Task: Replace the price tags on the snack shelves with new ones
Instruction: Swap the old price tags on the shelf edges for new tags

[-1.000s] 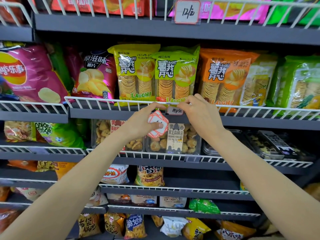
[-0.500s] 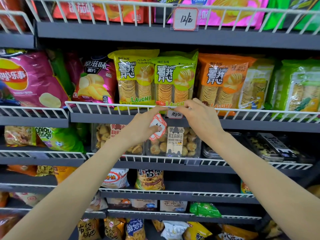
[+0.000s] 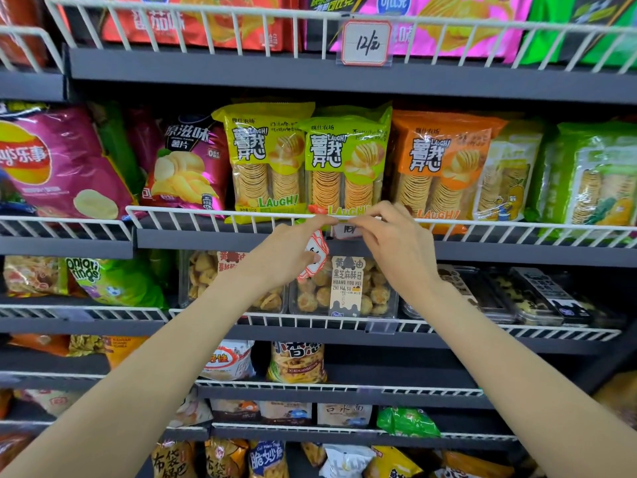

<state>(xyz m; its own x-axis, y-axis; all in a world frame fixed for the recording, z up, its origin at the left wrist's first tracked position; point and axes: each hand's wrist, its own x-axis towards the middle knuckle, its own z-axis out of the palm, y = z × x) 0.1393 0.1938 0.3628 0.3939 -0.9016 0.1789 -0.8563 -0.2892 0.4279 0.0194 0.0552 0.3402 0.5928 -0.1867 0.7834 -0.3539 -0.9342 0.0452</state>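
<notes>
- Your right hand (image 3: 396,246) is up at the white wire rail (image 3: 206,215) on the front edge of the shelf that carries the crisp packs; thumb and forefinger curl in a pinch on the top edge of the price tag (image 3: 344,231) clipped there.
- Your left hand (image 3: 286,257) meets it from the other side: the forefinger reaches along the rail to the tag's top left corner, and the other fingers curl round a small stack of red-bordered tags (image 3: 315,257) held against the palm.
- The clipped tag hangs at the rail's middle, below the green "LAUGH!" pack (image 3: 344,160); your fingers cover its upper part, and the writing on it is too small to read.
- The stack of tags sits just left of and slightly below the clipped one, tilted, in front of the dark shelf lip.
- On the shelf behind the rail, a yellow "LAUGH!" pack (image 3: 265,157) stands left of the green one and an orange pack (image 3: 441,167) right of it; a magenta crisp bag (image 3: 186,167) leans further left.
- On the shelf above, another red-bordered tag (image 3: 366,43) reading "12" hangs in a clear holder on its front rail.
- On the shelf below your hands, clear tubs of biscuits (image 3: 310,291) stand at the front edge, one with a tall paper label, and an empty clear tag holder (image 3: 381,326) is clipped to that rail.
</notes>
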